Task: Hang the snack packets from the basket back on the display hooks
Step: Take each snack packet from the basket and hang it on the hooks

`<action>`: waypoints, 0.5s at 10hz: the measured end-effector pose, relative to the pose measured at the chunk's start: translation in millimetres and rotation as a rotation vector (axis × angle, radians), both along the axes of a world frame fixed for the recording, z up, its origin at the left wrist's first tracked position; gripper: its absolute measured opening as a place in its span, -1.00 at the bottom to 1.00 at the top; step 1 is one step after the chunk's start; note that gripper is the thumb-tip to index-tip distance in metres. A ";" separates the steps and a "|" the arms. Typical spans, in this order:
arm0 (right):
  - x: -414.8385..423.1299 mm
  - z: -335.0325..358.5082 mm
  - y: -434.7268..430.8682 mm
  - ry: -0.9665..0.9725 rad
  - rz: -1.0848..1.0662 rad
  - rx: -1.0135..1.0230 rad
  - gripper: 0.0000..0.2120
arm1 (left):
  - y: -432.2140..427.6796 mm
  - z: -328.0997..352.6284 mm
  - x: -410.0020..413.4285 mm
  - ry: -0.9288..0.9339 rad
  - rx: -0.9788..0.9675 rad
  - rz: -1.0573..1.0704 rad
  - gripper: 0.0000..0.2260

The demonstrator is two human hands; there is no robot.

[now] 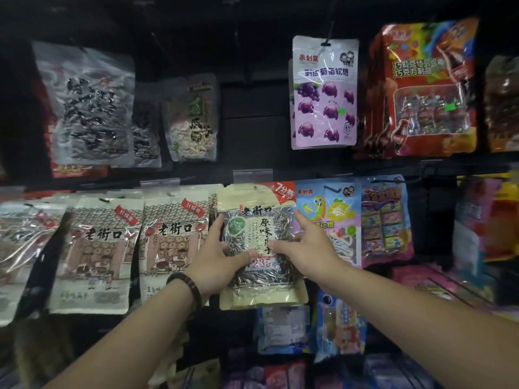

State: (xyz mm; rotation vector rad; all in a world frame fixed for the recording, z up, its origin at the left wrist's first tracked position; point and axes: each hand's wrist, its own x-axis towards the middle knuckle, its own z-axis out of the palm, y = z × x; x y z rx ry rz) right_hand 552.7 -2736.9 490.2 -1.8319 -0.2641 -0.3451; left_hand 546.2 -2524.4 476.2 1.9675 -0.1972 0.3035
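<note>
Dark shop racking hung with snacks fills the view. Nearest, a beaded bracelet (186,286) circles the left wrist. Left hand (217,256) grips the sunflower seed packet (258,287) by its left edge, and right hand (306,245) pinches its right edge. It sits in the middle row between a beige packet (171,248) and a blue marshmallow packet (334,209). Above hangs a purple grape gummy packet (324,94).

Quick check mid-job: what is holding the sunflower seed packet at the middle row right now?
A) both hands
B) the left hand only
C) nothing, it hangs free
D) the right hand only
A: the left hand grips the left edge of the sunflower seed packet and the right hand holds its right edge, each with a thumb on the front.
</note>
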 end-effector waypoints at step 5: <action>53.9 -10.5 9.1 0.018 -0.114 -0.338 0.10 | -16.5 -6.8 54.6 0.033 0.039 -0.004 0.09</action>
